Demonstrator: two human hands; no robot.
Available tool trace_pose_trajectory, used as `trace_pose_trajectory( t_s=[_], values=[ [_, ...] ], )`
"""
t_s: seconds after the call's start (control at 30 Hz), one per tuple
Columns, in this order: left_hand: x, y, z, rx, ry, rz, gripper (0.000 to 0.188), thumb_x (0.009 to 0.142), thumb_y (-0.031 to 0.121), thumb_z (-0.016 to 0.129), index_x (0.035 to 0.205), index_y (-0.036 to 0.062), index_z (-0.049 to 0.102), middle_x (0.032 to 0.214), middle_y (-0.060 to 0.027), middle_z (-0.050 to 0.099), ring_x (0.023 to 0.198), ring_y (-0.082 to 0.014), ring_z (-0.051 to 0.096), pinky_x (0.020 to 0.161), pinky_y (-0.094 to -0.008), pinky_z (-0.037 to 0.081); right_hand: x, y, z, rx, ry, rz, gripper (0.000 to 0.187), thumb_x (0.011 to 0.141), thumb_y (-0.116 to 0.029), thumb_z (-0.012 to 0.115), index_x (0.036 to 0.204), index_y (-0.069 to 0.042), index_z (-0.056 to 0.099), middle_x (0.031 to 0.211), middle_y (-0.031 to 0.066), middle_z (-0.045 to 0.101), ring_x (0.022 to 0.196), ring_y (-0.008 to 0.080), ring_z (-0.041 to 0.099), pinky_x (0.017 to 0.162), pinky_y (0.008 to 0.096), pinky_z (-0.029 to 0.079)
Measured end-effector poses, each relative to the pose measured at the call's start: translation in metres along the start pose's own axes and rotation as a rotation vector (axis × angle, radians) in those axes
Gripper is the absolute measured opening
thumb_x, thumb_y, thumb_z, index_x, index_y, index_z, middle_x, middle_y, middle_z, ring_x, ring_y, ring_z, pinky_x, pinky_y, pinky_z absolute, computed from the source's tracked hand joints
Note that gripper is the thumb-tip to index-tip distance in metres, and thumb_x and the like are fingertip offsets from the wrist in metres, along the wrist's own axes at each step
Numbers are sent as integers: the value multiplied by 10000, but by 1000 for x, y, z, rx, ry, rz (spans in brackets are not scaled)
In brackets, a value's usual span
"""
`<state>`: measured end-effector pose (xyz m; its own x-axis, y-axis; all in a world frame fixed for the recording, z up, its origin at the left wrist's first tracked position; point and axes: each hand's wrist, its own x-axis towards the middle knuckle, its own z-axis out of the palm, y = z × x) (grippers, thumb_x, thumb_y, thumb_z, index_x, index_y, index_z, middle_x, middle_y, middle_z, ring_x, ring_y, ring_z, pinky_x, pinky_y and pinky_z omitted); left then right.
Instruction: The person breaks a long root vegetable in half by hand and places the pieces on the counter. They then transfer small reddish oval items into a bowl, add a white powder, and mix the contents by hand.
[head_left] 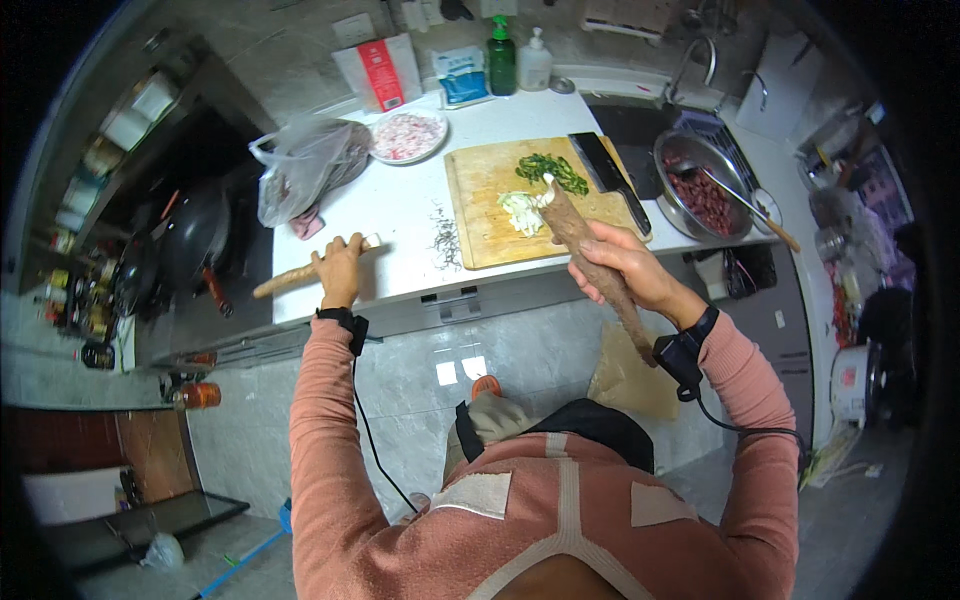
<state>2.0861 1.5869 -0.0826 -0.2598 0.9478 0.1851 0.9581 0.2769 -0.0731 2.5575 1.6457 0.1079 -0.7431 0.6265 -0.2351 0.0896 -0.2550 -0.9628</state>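
Note:
My right hand (pixel 625 268) grips a long brown yam (pixel 572 228), tilted, its white cut tip over the near part of the wooden cutting board (pixel 475 185). The thin lower end of that yam hangs past the counter edge, close to my wrist. Over at the left, my left hand (pixel 340 268) is closed from above around a thinner, lighter yam (pixel 285 281) at the counter's front edge; its white cut end (pixel 373 242) points right. On the board lie chopped green pieces (pixel 552 172), chopped white pieces (pixel 522 214) and a cleaver (pixel 603 170).
Dark shreds (pixel 445 238) lie left of the board. Farther back stand a plate of pale pink bits (pixel 408 137), a plastic bag (pixel 305 175) and pump bottles (pixel 502 62). A steel bowl of diced meat (pixel 705 200) sits right, beside the sink; a wok (pixel 195 235) is left.

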Motion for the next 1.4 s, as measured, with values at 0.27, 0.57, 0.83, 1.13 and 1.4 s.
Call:
trace_pose_trajectory(
  t_s=[0.27,0.57,0.83,1.13,1.4],
  values=[
    [21,-18,48,41,5,-35,364,953,91,583,1290,228,609,1112,-92,665,1096,-305,642,992,-668,384,13,16,-6,155,105,5,278,1079,-284,494,1237,-60,540,940,49,650,737,113,639,613,255,537],
    [4,-6,23,25,86,-42,621,830,102,693,1429,128,532,1236,-155,612,1195,-359,584,1032,-656,387,-24,56,-24,120,145,-52,317,1078,-307,503,1278,-63,537,941,38,645,743,105,633,635,252,537],
    [-71,228,-56,-756,-54,274,307,938,264,730,800,-9,693,800,-186,658,731,-388,631,674,-444,492,-140,98,-53,65,269,44,338,1063,-294,550,1308,-61,547,975,1,595,839,78,590,671,258,506],
    [-106,527,-156,-1292,-576,836,603,888,315,802,1346,40,523,1093,-107,651,845,-222,677,766,-344,554,-320,120,-149,22,545,118,366,1043,-262,526,1345,-61,577,973,-40,571,846,44,527,736,223,454],
    [-122,627,-169,-1063,-412,894,373,1017,379,620,996,7,636,845,-196,649,746,-408,651,638,-460,496,-364,140,-198,175,501,70,319,1053,-294,528,1271,-73,603,912,-47,553,795,42,509,691,226,444]
  ],
)
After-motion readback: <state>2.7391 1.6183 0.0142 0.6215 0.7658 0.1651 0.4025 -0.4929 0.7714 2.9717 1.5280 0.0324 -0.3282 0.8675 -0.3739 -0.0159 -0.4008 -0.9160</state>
